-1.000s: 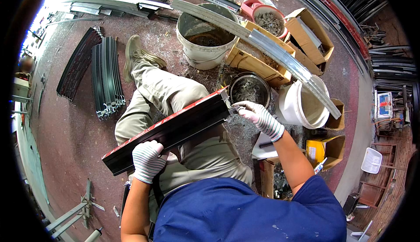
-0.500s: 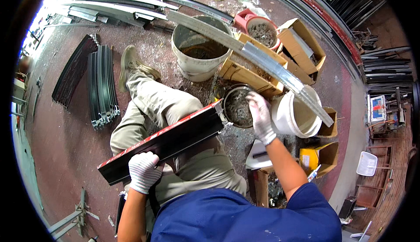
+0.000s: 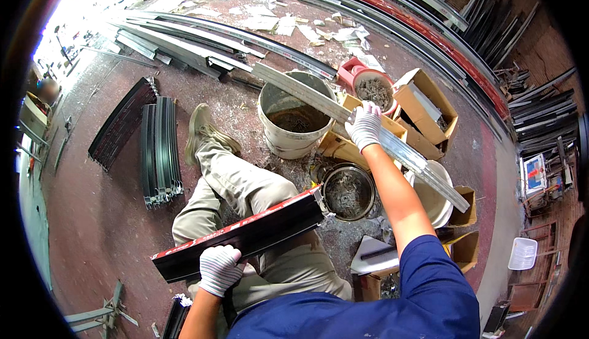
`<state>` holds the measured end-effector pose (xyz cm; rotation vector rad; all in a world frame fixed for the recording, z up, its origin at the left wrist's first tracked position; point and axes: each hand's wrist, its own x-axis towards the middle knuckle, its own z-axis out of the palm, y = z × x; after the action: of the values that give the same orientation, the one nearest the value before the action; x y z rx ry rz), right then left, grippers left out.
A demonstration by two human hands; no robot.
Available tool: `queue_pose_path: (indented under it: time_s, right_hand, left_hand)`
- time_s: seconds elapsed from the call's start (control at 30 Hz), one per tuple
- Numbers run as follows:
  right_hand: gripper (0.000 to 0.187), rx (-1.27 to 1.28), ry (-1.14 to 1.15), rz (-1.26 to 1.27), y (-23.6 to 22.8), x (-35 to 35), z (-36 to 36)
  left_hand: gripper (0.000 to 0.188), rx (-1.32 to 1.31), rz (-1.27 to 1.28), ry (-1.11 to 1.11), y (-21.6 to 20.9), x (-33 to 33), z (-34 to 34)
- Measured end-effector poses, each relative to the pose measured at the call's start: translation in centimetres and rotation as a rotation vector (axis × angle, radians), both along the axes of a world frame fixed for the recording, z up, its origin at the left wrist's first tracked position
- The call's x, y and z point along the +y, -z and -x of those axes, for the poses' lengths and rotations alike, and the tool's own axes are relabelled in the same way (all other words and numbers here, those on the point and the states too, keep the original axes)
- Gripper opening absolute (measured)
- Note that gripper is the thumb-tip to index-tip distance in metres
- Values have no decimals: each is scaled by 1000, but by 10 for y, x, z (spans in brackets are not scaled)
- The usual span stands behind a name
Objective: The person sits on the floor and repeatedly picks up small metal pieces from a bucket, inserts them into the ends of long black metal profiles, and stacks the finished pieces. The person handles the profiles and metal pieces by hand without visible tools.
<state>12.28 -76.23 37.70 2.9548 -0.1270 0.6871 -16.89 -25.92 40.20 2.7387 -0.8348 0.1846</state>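
My left hand [image 3: 219, 269], in a striped white glove, is closed around a long black metal profile [image 3: 264, 236]. A red printed strip runs along the profile's upper edge, and it lies slanted across my lap. At its right end is a small pale fitting [image 3: 321, 204]. My gloved right hand [image 3: 365, 125] is stretched forward over the silver metal bar [image 3: 399, 152], above the wooden box [image 3: 336, 149]. Its fingers are bent and bunched, with the tips out of sight; whether they hold anything is hidden. A round pan of small dark parts [image 3: 348, 192] sits beyond the profile's right end.
A whitish bucket [image 3: 294, 146] and a white tub [image 3: 429, 207] stand under the bar. Behind are a red container [image 3: 374, 90] and a cardboard box [image 3: 423, 103]. Bundled black profiles [image 3: 161, 155] lie on the left floor. Long metal lengths and paper scraps cover the far floor.
My right hand has moved forward from beside the round pan to the bar over the wooden box. My left hand still holds the black profile; the view has shifted.
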Motion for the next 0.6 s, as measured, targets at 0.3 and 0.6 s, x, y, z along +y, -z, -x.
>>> queue_pose_path:
  time_s: [0.3,0.6]
  right_hand:
    - [60,-241,-41,-167,-27,-54,38]
    - [33,205,-64,-1516,-41,-34,168]
  left_hand:
    - [32,31,-5,-34,1,-3,-2]
    - [33,23,13,-38,-3,-4,-3]
